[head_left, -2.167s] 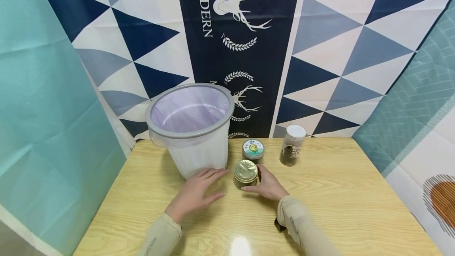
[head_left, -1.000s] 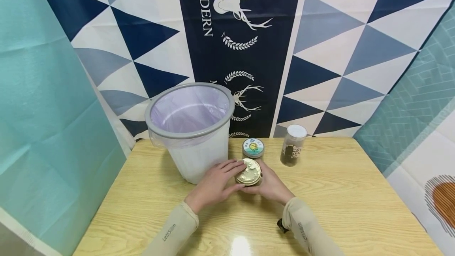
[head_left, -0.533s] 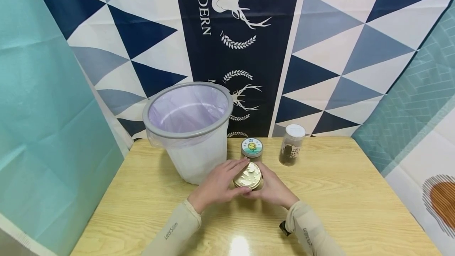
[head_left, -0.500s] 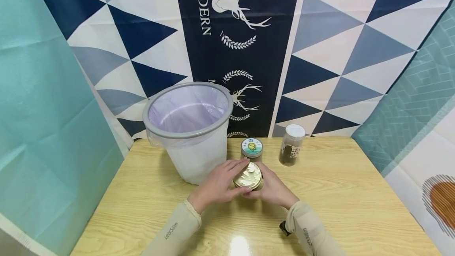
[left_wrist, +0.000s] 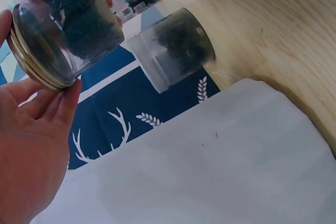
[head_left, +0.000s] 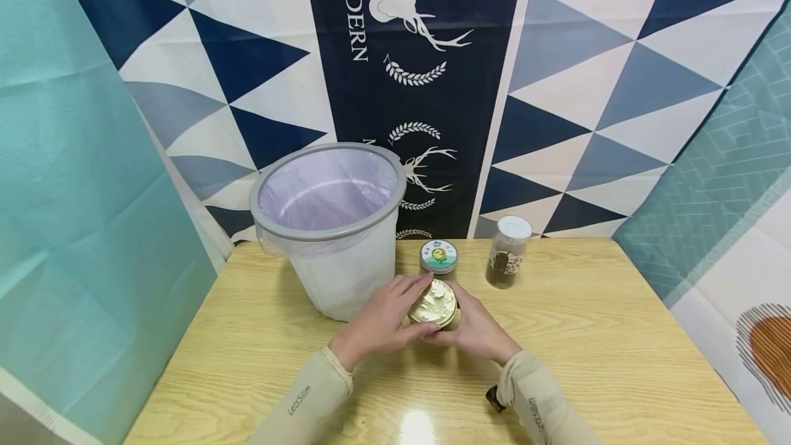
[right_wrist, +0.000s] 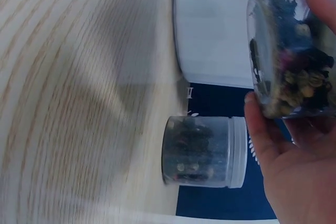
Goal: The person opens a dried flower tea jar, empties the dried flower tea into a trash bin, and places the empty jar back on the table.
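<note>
Both hands on one jar, held just above the table (head_left: 618,335). Left hand (head_left: 380,318) has fingers and thumb curled round the rim of the gold lid (head_left: 435,302); right hand (head_left: 478,325) grips the glass body of the gold-lidded jar (right_wrist: 294,61) lower down, thumb one side, fingers the other. Lid is on, top faces up toward the head camera. Right wrist view shows the contents through clear glass — dark dried bits plus some yellowish ones — and the base off the wood. Just behind it on the table, upright: short jar (head_left: 439,257), green-and-white label with yellow figure on top, dark contents. Farther right, taller jar (head_left: 508,253) with white lid, dark fill, also upright. White bin (head_left: 352,280) with grey rim stands left of the jars, near left hand, lined with a pale purple bag (head_left: 327,191). Sleeves (head_left: 309,397) are beige with lettering; small black item (head_left: 494,398) at right wrist, too unclear to name. Patterned cloth (head_left: 420,101) behind: deer heads, triangles, "MODERN" sideways. Teal cloth (head_left: 93,191) at left.
</note>
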Motion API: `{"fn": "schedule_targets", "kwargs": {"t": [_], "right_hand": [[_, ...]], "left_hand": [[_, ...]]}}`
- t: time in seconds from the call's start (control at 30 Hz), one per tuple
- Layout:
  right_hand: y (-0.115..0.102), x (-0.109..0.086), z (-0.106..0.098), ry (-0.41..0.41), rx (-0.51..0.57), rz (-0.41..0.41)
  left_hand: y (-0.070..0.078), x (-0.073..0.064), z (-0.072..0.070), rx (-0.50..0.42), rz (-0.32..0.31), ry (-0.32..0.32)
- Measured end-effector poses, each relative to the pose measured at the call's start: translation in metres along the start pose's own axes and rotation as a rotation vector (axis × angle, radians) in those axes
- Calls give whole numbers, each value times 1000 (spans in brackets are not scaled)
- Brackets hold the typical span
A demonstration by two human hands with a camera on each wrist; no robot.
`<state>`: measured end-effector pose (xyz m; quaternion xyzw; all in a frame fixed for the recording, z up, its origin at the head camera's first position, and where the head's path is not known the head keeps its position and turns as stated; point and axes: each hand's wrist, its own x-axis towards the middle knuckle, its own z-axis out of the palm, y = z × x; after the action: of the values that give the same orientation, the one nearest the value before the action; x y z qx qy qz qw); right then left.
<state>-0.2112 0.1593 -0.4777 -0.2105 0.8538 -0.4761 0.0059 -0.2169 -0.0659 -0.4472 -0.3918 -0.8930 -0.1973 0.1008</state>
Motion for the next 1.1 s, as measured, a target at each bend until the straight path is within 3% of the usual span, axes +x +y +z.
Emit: {"fn": "schedule_targets", "kwargs": {"t": [0.27, 0.53, 0.83, 1.0, 1.1], "right_hand": [[0, -2, 0, 39, -12, -20], [3, -4, 2, 96, -56, -51], [-2, -1, 7, 195, -195, -56], [-2, -1, 6, 179, -220, -37], [-2, -1, 4, 165, -228, -58]], "left_hand": [[4, -1, 4, -31, 8, 36], [9, -2, 14, 24, 24, 91], [15, 2, 23, 18, -90, 202], [17, 3, 19, -46, -166, 144], [16, 5, 12, -71, -168, 92]]}}
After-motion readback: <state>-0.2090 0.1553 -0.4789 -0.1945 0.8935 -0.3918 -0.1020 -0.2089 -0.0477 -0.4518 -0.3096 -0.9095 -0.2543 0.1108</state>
